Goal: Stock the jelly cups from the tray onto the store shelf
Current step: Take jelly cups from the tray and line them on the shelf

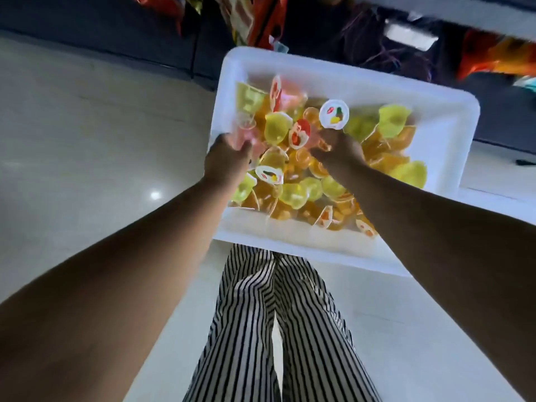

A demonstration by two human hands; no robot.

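Both hands are down in the heap of jelly cups (293, 169): the left hand (229, 161) curls round pink cups by the tray's (452, 134) left wall, the right hand (339, 153) closes on orange ones mid-pile. This looks like the gathering step; next, lift the handfuls toward the dark shelf (493, 108) beyond without spilling.

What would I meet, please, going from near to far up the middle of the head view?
Striped trousers → white tray's near rim → jelly cups → tray's far rim → dark shelf base with blurred packets.
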